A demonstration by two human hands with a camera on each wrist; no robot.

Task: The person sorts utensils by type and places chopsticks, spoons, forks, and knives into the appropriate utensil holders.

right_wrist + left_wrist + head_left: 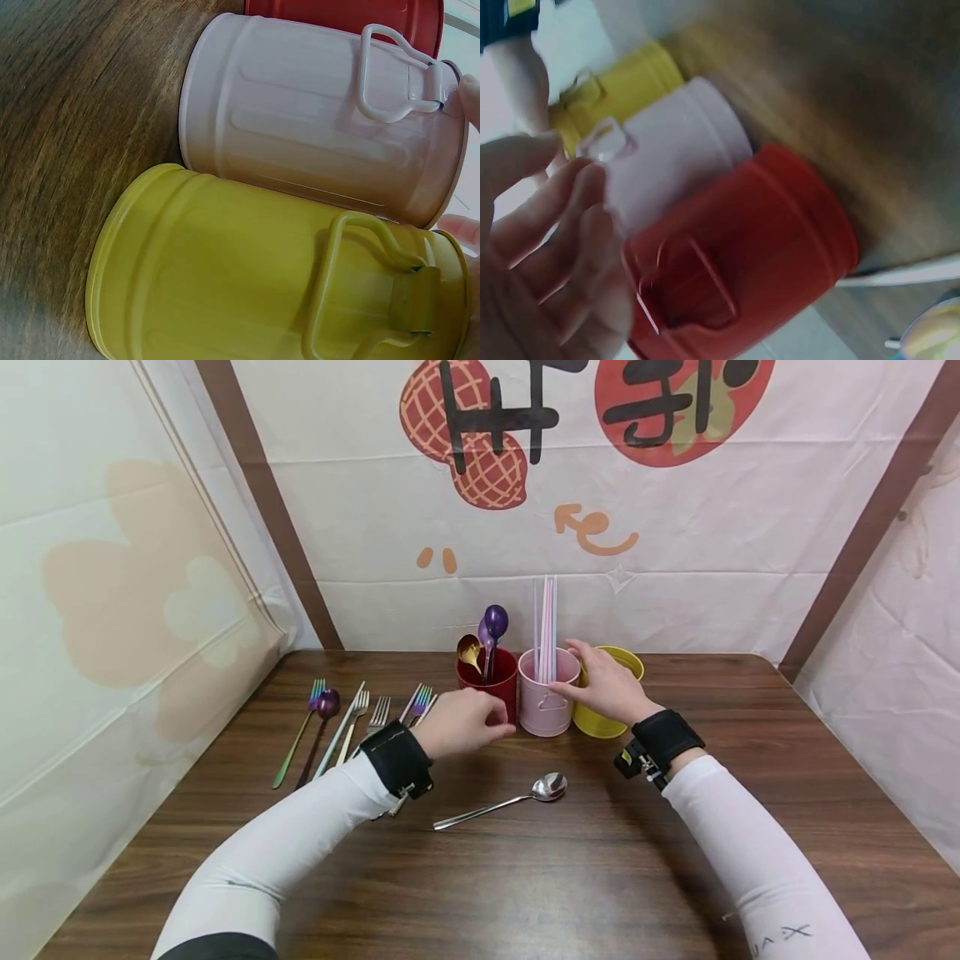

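Note:
Over the right rim of a pink metal bucket (pixel 546 714), my right hand (pixel 611 685) spreads its thumb and fingers, with the thumb right at the bucket's edge. Pale pink, white and bluish sticks (pixel 547 627) stand upright in that bucket. My left hand (pixel 467 722) hovers in front of the red bucket (pixel 750 247), fingers loosely bent and nothing in them. Inside the red bucket lean purple spoons (pixel 495 621) and a gold spoon (pixel 468 650). A yellow bucket (pixel 217 262) stands beside the pink one, partly behind my right hand.
One silver spoon (pixel 549 787) lies on the wooden table (pixel 570 885) before the buckets. Several forks (pixel 318 692), a dark purple spoon (pixel 327 703) and other cutlery lie at the left, partly under my left arm. A printed cloth wall (pixel 375 610) rises behind.

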